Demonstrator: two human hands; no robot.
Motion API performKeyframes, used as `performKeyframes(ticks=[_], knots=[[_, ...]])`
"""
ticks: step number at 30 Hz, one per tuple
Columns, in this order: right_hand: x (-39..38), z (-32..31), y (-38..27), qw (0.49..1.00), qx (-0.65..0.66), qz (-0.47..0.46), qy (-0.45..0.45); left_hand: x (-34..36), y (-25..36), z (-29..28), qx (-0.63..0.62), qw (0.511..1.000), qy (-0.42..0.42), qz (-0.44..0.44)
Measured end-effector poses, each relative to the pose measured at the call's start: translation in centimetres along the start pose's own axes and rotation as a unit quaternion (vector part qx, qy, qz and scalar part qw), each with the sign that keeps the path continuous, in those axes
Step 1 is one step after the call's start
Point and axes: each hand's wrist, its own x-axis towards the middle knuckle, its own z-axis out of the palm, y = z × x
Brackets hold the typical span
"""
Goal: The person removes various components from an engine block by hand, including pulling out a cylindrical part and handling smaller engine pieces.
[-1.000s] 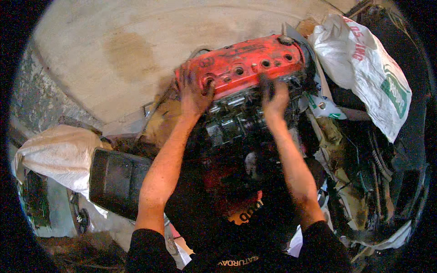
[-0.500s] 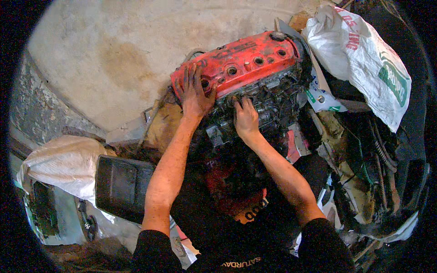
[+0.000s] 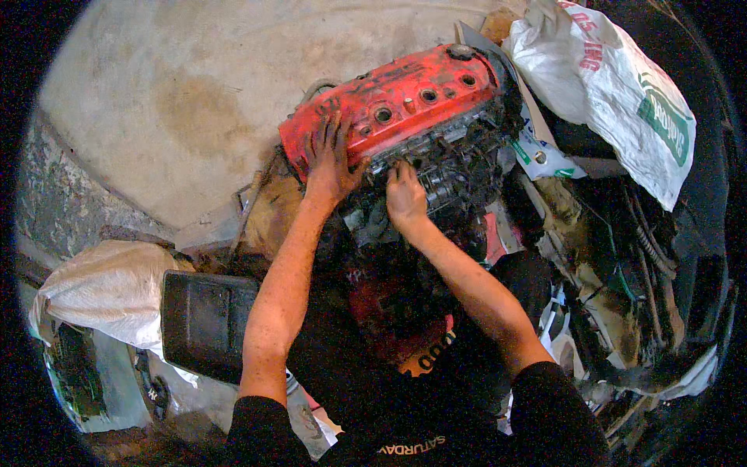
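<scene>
A red valve cover (image 3: 443, 68) with round holes along its top sits on a dark, greasy engine (image 3: 467, 167) in front of me. My left hand (image 3: 331, 167) lies on the cover's left end, fingers stretched out over the red surface and darkened with grime. Against the engine's near side, just below the cover's edge, my right hand (image 3: 406, 198) has its fingers curled and pressed together. Whatever those fingers hold, if anything, is hidden among the dark parts.
White woven sacks lie at the right (image 3: 615, 93) and left (image 3: 109, 292). A black plastic tray (image 3: 206, 319) stands left of my forearm. Hoses and scrap parts (image 3: 654, 265) crowd the right side. Stained concrete floor (image 3: 194, 93) stretches beyond the engine.
The whole scene has shifted slightly left and up in the picture. My right hand sits a little lower against the engine's side. My left hand stays on the cover.
</scene>
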Motion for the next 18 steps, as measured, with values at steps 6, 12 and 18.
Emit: performKeyframes(ticks=[6,12,18], knots=[[-0.9,-0.4,-1.9,0.955,0.254,0.132,-0.077,-0.3,-2.3,1.3,-0.006,1.0,-0.006,0.007],[-0.1,1.0,-0.9,0.98,0.168,0.079,0.067,0.2,-0.8,0.6,-0.008,0.999,-0.032,-0.007],[-0.1,0.2,-0.8,0.963,0.248,0.044,0.094,-0.4,-2.0,0.5,-0.04,0.998,-0.032,-0.03]])
